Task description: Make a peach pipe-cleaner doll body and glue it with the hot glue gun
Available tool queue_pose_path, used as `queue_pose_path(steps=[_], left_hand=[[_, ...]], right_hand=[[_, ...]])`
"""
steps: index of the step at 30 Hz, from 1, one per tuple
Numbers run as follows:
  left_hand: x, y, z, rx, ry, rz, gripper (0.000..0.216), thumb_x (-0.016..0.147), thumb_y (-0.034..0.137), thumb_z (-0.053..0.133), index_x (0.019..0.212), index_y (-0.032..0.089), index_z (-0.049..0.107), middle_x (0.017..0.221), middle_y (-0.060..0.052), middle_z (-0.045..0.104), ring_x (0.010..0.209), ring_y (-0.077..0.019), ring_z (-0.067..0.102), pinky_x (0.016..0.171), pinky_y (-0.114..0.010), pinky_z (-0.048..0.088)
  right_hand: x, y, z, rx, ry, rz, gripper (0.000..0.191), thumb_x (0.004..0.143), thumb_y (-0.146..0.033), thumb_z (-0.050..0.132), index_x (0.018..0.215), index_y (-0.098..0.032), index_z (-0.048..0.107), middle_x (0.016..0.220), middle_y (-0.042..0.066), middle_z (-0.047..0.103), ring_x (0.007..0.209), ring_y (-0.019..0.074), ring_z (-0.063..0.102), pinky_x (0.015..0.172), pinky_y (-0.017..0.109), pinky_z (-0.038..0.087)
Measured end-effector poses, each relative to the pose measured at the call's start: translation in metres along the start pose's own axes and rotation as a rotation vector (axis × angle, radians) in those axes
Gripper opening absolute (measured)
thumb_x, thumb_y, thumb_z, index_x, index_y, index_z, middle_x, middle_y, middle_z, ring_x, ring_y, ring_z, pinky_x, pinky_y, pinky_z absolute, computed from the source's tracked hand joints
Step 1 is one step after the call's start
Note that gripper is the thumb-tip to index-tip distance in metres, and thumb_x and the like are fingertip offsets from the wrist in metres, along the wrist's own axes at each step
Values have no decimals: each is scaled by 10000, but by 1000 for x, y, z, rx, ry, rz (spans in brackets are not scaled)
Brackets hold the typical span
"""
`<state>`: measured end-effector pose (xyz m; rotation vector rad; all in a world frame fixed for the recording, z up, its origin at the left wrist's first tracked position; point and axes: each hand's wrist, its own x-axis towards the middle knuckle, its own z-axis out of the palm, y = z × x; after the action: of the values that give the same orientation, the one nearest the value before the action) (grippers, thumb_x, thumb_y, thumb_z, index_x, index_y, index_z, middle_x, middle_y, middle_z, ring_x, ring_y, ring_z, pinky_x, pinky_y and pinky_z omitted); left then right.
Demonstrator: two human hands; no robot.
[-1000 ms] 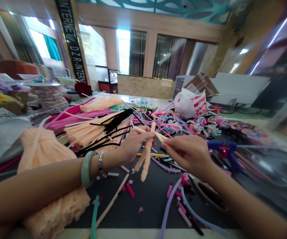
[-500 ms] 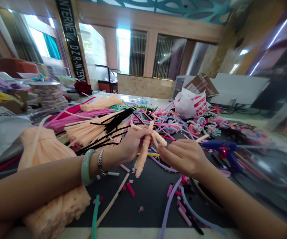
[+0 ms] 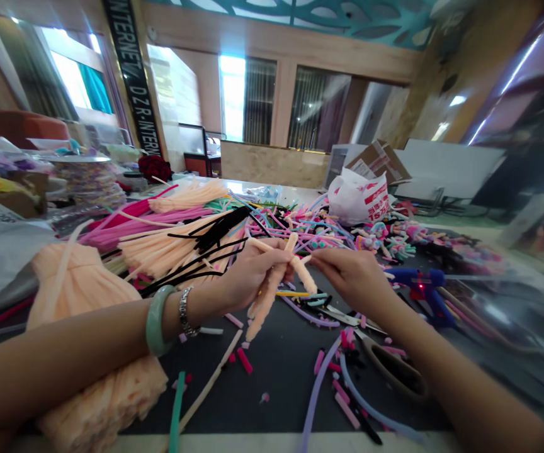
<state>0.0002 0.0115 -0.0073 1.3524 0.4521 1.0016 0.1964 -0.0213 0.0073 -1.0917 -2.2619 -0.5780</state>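
Between my hands is a peach pipe-cleaner figure point(image 3: 266, 294) with twisted limbs that hang down and stick out. My left hand point(image 3: 263, 267) is closed around its middle, thumb on top. My right hand point(image 3: 347, 270) pinches the thin end of a peach strand that comes out of the figure's right side. Below my right hand lie scissors point(image 3: 390, 363) with grey-brown handles, partly behind my forearm. A blue glue gun point(image 3: 416, 280) with a lit red light rests to the right of them.
Bundles of peach pipe cleaners point(image 3: 153, 251) and black pipe cleaners point(image 3: 222, 229) lie beyond my left arm. A wrapped peach bundle point(image 3: 71, 277) sits under that forearm. Cut pink bits point(image 3: 342, 390) dot the dark mat. A white plastic bag point(image 3: 357, 195) and finished small figures point(image 3: 376, 236) stand behind.
My right hand has moved up and slightly right, drawing the thin strand out sideways. The figure has tilted, its thick limb now pointing lower, and the scissors have come into view.
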Motion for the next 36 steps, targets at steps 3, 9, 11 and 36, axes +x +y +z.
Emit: queue_pose_path(steps=[3, 9, 11, 36], left_hand=[[-1, 3, -2, 127, -28, 42, 132, 771, 211, 583, 663, 138, 564, 607, 6, 571, 567, -99, 538, 543, -206, 409], [-5, 11, 1, 440, -45, 100, 155, 791, 242, 580, 664, 153, 578, 508, 47, 476, 433, -60, 411, 445, -193, 315], [-5, 12, 1, 491, -38, 134, 170, 796, 254, 575, 657, 157, 568, 515, 47, 461, 436, -62, 397, 438, -197, 300], [-4, 11, 3, 745, 129, 371, 215, 815, 222, 545, 615, 148, 572, 564, 18, 513, 527, -87, 441, 519, -214, 326]], right_hand=[[2, -2, -7, 92, 145, 133, 180, 882, -249, 551, 820, -183, 707, 611, -12, 670, 495, 84, 550, 500, 197, 342], [0, -7, -6, 120, 265, 170, 132, 830, -237, 609, 812, -187, 730, 589, -5, 676, 460, 97, 548, 492, 205, 375], [0, -8, -5, 109, 280, 190, 128, 825, -234, 614, 808, -186, 732, 563, -11, 662, 442, 93, 533, 481, 205, 371], [-5, -30, -19, 3, 455, 54, 95, 832, -207, 612, 780, -167, 681, 518, -22, 605, 442, 76, 506, 496, 214, 393]])
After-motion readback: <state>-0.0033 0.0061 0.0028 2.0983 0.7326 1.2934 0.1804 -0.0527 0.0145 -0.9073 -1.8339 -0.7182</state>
